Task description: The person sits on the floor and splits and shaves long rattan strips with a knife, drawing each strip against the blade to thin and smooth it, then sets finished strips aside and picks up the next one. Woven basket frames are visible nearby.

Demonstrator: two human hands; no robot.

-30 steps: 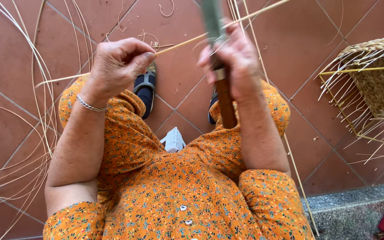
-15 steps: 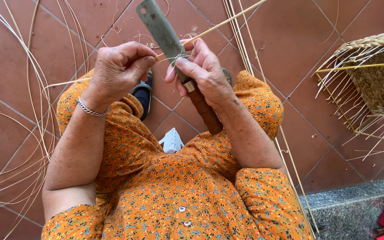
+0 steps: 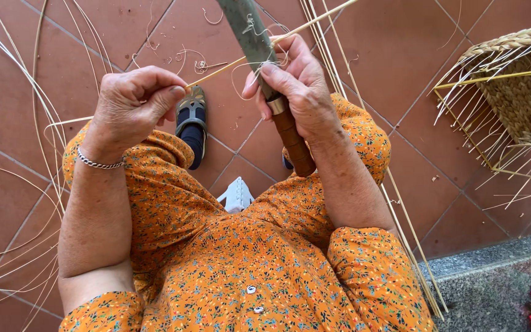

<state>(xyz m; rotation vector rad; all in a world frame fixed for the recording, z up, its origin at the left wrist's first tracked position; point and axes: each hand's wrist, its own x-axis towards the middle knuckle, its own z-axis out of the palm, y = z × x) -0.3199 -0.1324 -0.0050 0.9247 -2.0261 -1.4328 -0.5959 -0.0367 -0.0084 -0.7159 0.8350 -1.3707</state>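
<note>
Since half a second ago, blade tip has swung up and out past the top edge, and the right hand has slid so its thumb now presses the flat of the blade. Head view: left hand [image 3: 135, 101] has fingers closed, pinching the near end of a thin cane strip [image 3: 235, 61]. Right hand [image 3: 296, 86] has fingers wrapped tight around the knife [image 3: 264, 67] just above the brown wooden handle; the strip runs across the blade under the thumb, with thin shavings curling off it. Both hands held above the lap in an orange floral dress [image 3: 241, 258]. More loose strips [image 3: 7, 154] fan over the red tiled floor [image 3: 401, 74]; a half-woven basket [image 3: 511, 98] sits at right. Risk, as a judgement: thumb lies right beside the edge, so a slip or snag in the strip could cut it or snap the strip.
</note>
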